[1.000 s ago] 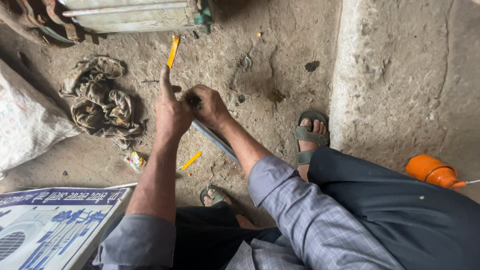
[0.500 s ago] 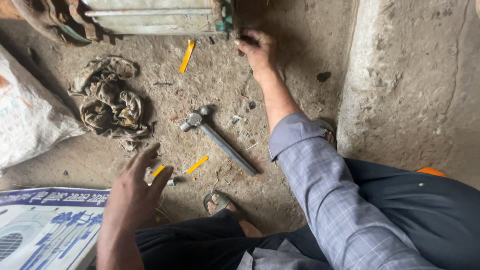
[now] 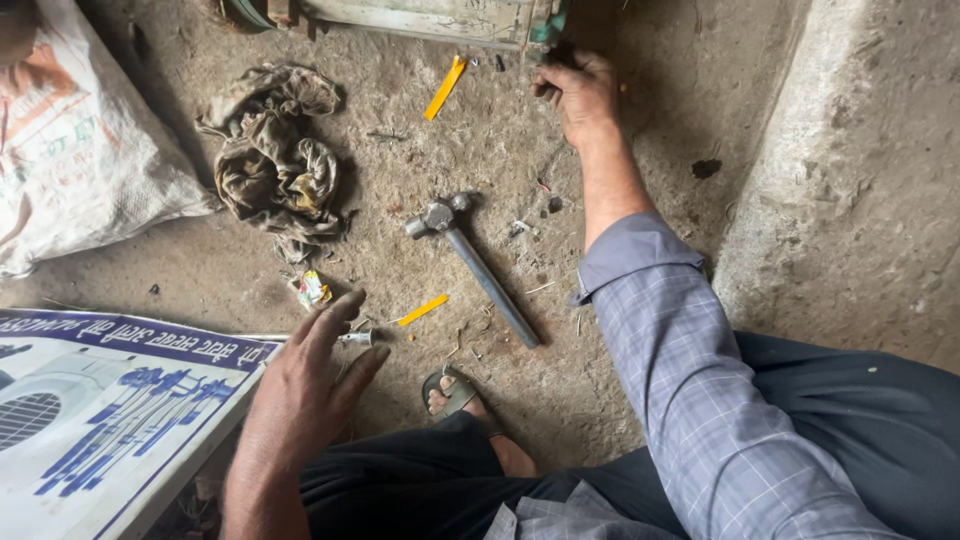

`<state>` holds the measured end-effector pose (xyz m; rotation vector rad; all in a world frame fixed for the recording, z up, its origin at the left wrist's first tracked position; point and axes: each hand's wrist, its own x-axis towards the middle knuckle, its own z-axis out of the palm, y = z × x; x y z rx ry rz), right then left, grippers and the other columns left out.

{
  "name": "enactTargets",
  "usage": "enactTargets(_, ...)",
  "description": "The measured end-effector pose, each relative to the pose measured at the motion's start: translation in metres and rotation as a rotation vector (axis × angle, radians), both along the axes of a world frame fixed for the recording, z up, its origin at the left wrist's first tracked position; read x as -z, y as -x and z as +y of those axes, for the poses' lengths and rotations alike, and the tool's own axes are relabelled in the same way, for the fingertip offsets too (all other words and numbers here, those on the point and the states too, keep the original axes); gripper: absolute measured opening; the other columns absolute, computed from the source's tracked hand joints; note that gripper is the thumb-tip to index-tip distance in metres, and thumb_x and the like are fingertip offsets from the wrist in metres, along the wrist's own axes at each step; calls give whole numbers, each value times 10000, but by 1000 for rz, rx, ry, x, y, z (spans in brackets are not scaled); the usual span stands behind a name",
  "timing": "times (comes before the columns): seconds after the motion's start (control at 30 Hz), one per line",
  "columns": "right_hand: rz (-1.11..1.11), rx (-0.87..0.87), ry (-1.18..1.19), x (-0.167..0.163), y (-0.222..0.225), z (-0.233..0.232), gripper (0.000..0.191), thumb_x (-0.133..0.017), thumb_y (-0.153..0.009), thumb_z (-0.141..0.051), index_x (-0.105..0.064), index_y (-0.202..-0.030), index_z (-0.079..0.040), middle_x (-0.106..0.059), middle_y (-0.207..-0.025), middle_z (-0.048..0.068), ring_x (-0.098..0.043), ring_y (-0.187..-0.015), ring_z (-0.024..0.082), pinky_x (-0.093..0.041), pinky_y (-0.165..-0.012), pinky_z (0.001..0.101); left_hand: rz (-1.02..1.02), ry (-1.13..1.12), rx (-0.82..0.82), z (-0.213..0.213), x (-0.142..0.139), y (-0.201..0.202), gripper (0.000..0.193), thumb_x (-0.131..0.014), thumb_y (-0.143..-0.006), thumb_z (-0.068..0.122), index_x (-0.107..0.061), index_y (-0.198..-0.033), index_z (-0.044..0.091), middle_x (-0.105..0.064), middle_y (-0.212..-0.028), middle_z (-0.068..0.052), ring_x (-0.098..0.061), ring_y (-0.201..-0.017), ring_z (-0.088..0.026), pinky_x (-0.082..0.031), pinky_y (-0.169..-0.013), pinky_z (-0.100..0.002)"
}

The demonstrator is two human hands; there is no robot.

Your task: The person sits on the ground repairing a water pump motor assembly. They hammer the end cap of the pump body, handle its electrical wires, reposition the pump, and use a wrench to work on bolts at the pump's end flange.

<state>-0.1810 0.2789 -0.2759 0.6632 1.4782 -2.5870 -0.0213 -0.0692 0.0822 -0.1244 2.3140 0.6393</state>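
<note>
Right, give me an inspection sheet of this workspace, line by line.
Surface: rough, dusty concrete floor, gritty with small debris.
Job's things: hammer lying flat, untouched, head pointing away from the person; metal frame at the top edge.
Clutter: crumpled rag; two yellow strips; crumpled wrapper; small metal piece.
Hands: left hand open, fingers spread, hovering near the small metal piece; right hand reaching to the frame's corner, grip unclear.
Cables: nothing seen.
Surroundings: woven sack at left; printed cardboard box at lower left; raised concrete ledge at right.
</note>
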Motion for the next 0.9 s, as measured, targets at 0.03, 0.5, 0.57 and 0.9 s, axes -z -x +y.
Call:
enactTargets(0.03, 11, -7, 30, 0, 0, 1, 99, -737, -889, 66, -735, -981, 31, -754, -894, 143, -730, -752, 222, -660, -681, 401, 2, -10, 19, -2, 0, -1, 664, -735, -843, 411, -553, -1431, 161, -625, -1388, -161, -614, -1267, -337, -512, -1010, -479)
enactTargets(0.5, -32, 53, -31, 2, -1, -5, 147, -733, -885, 67, -733, -1027, 27, -768, -917, 150, -756, -755, 216, -690, -691, 393, 21, -28, 17, -10, -7, 1, 659, -757, -809, 366, -575, -1402, 144, -641, -1368, -137, -623, -1248, -326, -510, -993, -448)
enactTargets(0.57, -29, 21, -27, 3, -1, -2, 99, -733, -920, 47, -739, -1018, 35, -760, -912, 142, -747, -760, 211, -684, -689, 390, 22, -19, 21, -11, -9, 0, 662, -757, -811, 370, -571, -1405, 146, -639, -1370, -138, -623, -1249, -327, -511, -993, -449)
enactTargets(0.9, 11, -81, -248, -8, -2, -2, 106, -798, -967, -80, -732, -948, 1, -744, -868, 103, -725, -711, 170, -658, -606, 366, -54, 23, 4, -11, -11, 5, 736, -745, -803, 407, -549, -1483, 202, -585, -1450, -146, -594, -1268, -339, -510, -984, -481)
